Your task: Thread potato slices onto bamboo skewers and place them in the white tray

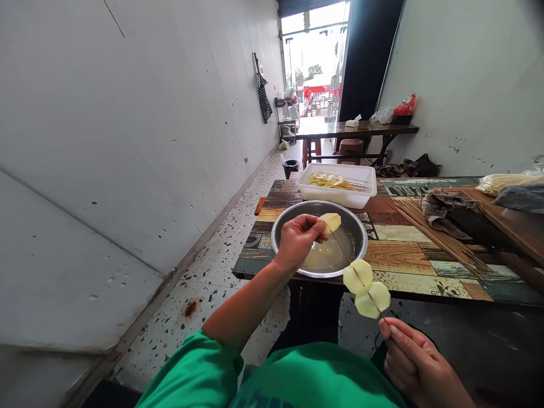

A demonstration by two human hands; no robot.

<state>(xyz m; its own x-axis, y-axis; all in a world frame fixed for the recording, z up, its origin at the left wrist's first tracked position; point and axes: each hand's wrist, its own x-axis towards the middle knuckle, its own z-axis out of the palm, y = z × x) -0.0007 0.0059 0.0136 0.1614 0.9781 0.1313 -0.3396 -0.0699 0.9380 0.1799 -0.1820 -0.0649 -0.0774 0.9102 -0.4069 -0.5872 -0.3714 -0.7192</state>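
Note:
Pinched in my left hand (301,241) is a pale yellow potato slice (331,222), held above a metal basin (277,245) of cloudy water. The tip of a thin wooden skewer (341,247) reaches this slice; whether it has pierced it I cannot tell. My right hand (419,357) grips the skewer's lower end, closed, in front of the table edge. Two more potato slices (372,299) are threaded on the skewer, side by side and touching, nearer my right hand. Other pale slices (321,256) show dimly under the water in the basin.
Behind the basin stands a white plastic tub (335,195) with skewered slices inside. Loose skewers (442,235) and a crumpled cloth (450,212) lie to the right on the patterned table (397,258). A white wall (140,141) runs along the left. Further off are another table (327,129) and stools.

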